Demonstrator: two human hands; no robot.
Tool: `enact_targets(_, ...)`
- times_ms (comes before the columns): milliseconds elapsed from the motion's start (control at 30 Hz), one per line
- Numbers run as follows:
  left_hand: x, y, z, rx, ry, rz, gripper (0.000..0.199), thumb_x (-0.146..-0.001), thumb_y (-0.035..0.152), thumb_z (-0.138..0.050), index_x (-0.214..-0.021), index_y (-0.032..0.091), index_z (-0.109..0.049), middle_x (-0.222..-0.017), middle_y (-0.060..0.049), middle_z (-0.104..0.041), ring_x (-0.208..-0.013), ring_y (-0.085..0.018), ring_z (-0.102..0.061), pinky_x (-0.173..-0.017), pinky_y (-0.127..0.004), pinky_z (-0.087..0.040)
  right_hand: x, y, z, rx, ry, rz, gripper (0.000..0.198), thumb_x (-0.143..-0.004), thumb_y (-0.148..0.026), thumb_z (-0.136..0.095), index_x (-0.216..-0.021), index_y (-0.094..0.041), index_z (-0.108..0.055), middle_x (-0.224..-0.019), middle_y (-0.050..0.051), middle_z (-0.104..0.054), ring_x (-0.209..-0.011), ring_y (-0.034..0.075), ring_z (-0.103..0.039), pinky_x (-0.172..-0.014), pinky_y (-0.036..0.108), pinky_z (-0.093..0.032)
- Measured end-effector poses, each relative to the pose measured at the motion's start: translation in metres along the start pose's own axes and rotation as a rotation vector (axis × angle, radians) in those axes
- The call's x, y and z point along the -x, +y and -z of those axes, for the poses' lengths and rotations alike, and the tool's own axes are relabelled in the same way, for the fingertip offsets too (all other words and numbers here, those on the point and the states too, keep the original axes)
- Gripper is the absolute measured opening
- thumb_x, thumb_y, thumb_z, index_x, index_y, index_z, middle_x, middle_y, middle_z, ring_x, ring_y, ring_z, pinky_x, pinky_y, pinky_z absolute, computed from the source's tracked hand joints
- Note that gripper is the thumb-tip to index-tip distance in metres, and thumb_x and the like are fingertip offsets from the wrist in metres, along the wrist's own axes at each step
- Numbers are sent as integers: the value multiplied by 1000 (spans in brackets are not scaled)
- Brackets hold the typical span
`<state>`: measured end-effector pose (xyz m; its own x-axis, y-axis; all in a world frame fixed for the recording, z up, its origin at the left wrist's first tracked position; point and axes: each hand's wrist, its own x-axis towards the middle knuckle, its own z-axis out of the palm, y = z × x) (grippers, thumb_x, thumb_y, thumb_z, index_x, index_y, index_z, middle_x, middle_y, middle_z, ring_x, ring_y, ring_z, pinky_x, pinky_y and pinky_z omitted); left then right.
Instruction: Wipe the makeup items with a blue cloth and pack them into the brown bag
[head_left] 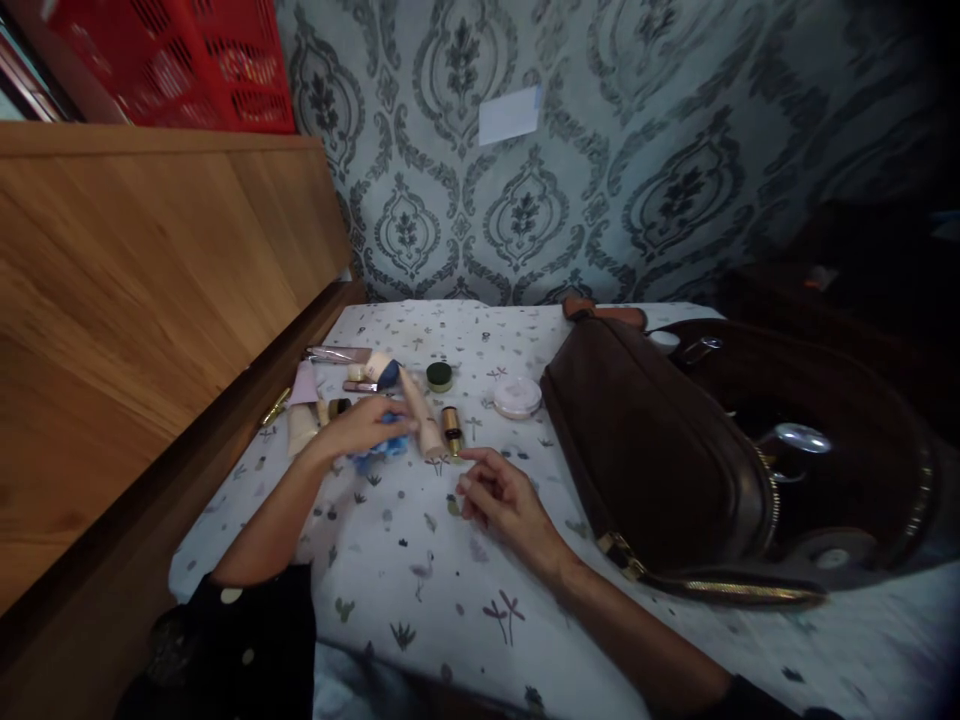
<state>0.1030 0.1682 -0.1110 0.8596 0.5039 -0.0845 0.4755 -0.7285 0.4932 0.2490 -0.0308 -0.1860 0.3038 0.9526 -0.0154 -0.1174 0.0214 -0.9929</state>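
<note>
Head view: gold container [451, 424] just beyond right hand [511, 506].

My left hand [367, 424] is at a crumpled blue cloth [381, 452], just beside a beige tube [424, 418]; its grip is hidden. A pink tube [304, 382] lies at ten o'clock from it, a dark-lidded jar [439, 376] at two. My right hand [510, 500], loosely curled and holding nothing, points a finger at a small gold bottle [451, 428] at eleven o'clock. A round compact [517, 398] lies at twelve, a brown bag [652, 440] at two.
</note>
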Motion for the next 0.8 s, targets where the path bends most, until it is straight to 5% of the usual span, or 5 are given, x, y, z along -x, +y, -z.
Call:
enact_targets(167, -23, -9, 15, -406, 322, 144, 29, -94, 27, -47, -115, 23, -66, -111, -7, -69, -106, -26, -63, -87, -35, -50, 0, 2, -1, 19, 29, 21, 48, -80, -48, -66, -114, -16, -52, -67, -4, -57, -50, 10, -50, -47, 23, -39)
enact_targets(300, -52, -15, 17, -733, 194, 70, 54, -86, 7, -50, -137, 24, -53, -139, -10, -55, -126, -29, -51, -98, -39, -47, -1, 4, -1, 9, 63, 23, 46, -79, -46, -66, -112, -17, -53, -70, -4, -57, -49, 9, -51, -45, 23, -38)
enact_targets(433, -73, -17, 9, -745, 118, 42, 59, -83, 3, -52, -138, 24, -52, -133, -13, -58, -123, -32, -53, -97, -43, -46, -3, 6, 0, -44, 100, 30, 44, -75, -44, -68, -108, -19, -55, -73, -4, -55, -52, 11, -55, -43, 23, -39)
enact_targets(600, -82, -24, 10, -692, 177, 100, 56, -83, 7, -55, -136, 22, -51, -131, -15, -58, -118, -34, -58, -97, -47, -43, -3, 6, 2, -35, 73, 26, 41, -76, -43, -67, -107, -18, -55, -70, -5, -55, -51, 10, -54, -45, 23, -39)
enact_targets(800, -77, -38, 18, -479, 342, 270, 49, -87, 45, -62, -129, 21, -51, -122, -14, -65, -108, -33, -64, -85, -39, -48, -3, 3, 3, -20, 52, 17, 41, -76, -44, -65, -106, -17, -56, -64, -5, -56, -49, 11, -52, -47, 23, -38)
